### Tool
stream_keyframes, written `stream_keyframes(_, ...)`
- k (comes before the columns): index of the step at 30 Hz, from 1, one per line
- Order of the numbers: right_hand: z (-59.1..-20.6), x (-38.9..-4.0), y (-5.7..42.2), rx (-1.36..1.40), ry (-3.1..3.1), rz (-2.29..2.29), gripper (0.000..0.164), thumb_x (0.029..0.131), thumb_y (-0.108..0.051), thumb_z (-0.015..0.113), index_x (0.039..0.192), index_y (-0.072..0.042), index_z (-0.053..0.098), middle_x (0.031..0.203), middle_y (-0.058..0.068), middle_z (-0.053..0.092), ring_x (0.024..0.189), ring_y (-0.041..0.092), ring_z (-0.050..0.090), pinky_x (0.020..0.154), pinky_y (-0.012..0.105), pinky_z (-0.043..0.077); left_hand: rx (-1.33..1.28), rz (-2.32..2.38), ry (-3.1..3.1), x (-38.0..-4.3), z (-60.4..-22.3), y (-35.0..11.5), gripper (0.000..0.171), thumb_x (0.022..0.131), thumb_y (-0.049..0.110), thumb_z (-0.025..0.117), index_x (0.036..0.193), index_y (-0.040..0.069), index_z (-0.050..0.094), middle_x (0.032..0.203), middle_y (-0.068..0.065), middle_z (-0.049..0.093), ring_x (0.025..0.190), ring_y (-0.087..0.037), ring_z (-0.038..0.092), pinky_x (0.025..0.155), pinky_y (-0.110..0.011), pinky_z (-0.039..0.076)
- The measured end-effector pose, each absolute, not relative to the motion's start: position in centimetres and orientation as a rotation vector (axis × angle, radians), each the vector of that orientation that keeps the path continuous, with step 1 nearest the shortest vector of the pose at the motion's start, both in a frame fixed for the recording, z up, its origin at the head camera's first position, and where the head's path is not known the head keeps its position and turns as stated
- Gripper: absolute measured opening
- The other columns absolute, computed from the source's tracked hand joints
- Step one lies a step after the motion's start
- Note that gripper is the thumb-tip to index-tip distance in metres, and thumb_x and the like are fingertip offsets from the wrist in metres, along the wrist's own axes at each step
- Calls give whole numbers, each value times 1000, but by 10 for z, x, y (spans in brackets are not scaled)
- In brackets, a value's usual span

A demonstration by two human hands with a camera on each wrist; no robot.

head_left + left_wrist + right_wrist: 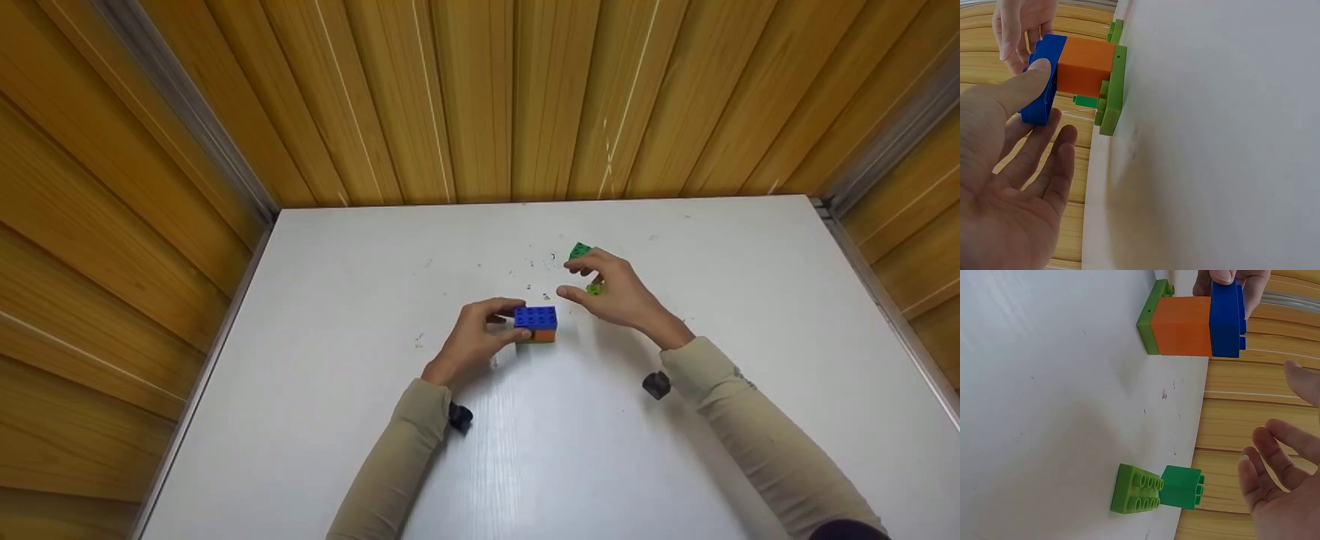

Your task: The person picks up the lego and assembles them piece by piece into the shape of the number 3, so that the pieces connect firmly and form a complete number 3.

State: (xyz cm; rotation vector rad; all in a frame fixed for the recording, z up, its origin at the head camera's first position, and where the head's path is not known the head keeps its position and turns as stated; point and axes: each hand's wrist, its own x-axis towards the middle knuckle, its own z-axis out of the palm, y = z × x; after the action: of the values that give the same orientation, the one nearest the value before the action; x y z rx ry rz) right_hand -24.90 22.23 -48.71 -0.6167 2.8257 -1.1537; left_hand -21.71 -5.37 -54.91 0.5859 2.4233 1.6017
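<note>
A small stack stands on the table: a light green brick point(1113, 95) at the bottom, an orange brick point(1182, 326) in the middle and a blue brick point(535, 318) on top. My left hand point(472, 334) pinches the blue brick between thumb and fingers. To the right, my right hand point(619, 292) hovers with relaxed, spread fingers and holds nothing. Under it lies a loose light green brick point(1135, 490), partly hidden by the hand in the head view. Just beyond sits a green brick point(579, 250), its lower part covered by the fingers.
The white table point(300, 337) bears scattered dark marks near the bricks. Wood-patterned panels point(472, 97) rise behind and at both sides. Small black cameras point(656, 385) are worn at the wrists.
</note>
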Motion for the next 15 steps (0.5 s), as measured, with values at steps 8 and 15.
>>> stream_keyframes(8, -485, -252, 226, -598, 2829, -1152, 53, 97, -36, 81, 137, -3, 69, 126, 15, 67, 124, 41, 63, 100, 55, 57, 534, 1625, 2405, -216, -548, -54, 51, 96, 23, 83, 143, 8, 68, 128, 1, 75, 118, -16, 70, 110, -40, 56)
stream_keyframes(15, -487, -257, 229, -561, 2834, -1175, 51, 98, -34, 81, 137, -4, 68, 126, 15, 66, 123, 41, 61, 101, 59, 56, 491, 1636, 2400, -216, -548, -54, 49, 95, 24, 84, 141, 11, 70, 127, 1, 75, 117, -16, 70, 108, -41, 57)
